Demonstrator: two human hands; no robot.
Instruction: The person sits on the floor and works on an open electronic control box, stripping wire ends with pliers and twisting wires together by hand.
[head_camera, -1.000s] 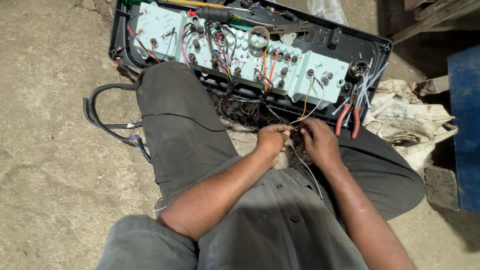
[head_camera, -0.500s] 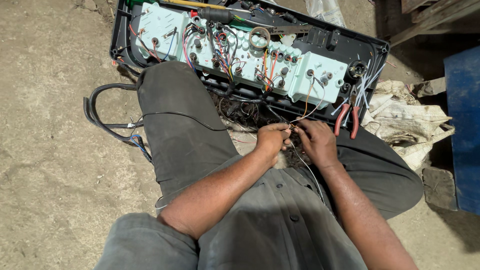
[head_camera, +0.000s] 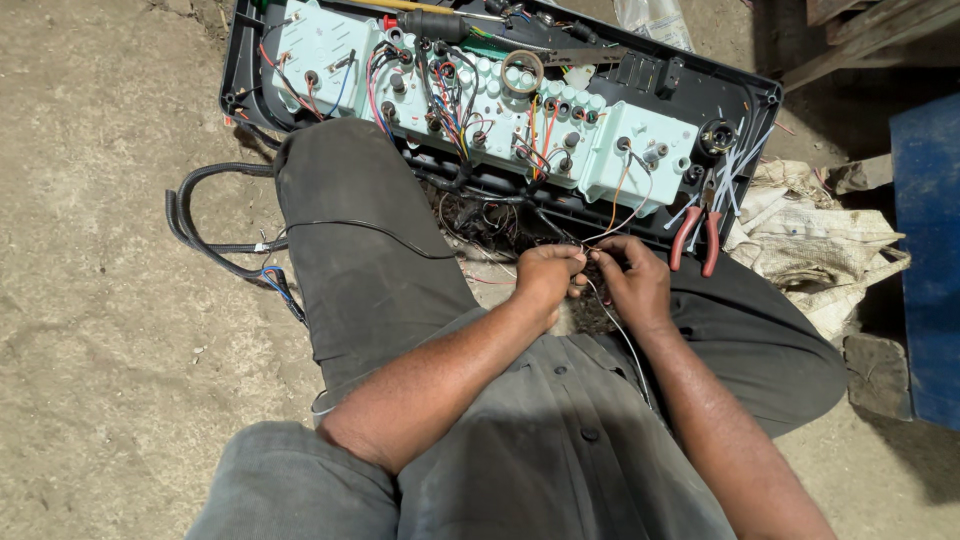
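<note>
I sit on the ground with my knees apart. My left hand and my right hand meet between my knees, both pinching thin wires. These wires run up to the back of a black instrument cluster lying face down on the ground in front of me. Its pale green circuit backing carries many coloured wires and round sockets. A thin black wire drapes over my left thigh.
Red-handled pliers lie by the cluster's right end, beside a crumpled sack. A black corrugated cable loom loops on the dirt at left. A blue container stands at right. Wooden planks lie at top right.
My hands stay joined on the wires, with only small finger movements. The view has shifted slightly.
</note>
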